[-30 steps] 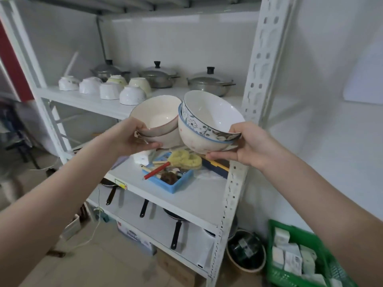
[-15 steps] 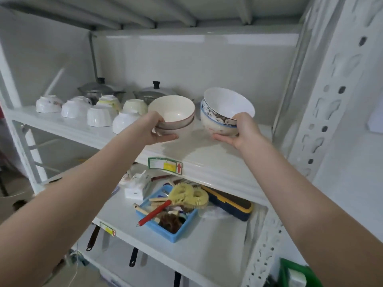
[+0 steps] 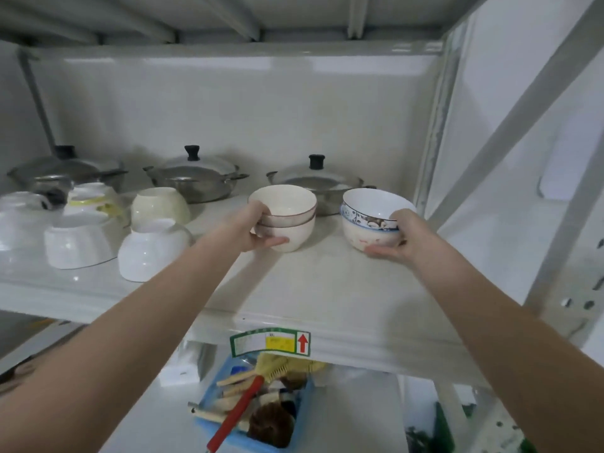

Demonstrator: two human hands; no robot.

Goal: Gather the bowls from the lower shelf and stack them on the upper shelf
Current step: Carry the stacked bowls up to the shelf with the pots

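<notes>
A pair of cream bowls with brown rims [image 3: 287, 217], nested one in the other, stands on the upper shelf [image 3: 327, 289] near its middle. My left hand [image 3: 258, 228] grips their left side, thumb under the lower bowl. To the right stands a second nested pair [image 3: 369, 220], a white bowl with a blue patterned rim inside a pinkish one. My right hand [image 3: 397, 237] holds its right side, with fingers over the rim and thumb low on the front. Both stacks sit upright on the shelf.
Several white and cream bowls [image 3: 150, 250] lie upside down on the shelf's left part. Three lidded steel pots [image 3: 196, 178] line the back wall. On the lower shelf is a blue tray [image 3: 255, 416] of brushes. A perforated upright [image 3: 555, 191] stands at right.
Both hands carried the bowl stacks up from the lower shelf level and farther back onto the upper shelf. The stacks now rest on the shelf surface, and the view has moved closer.
</notes>
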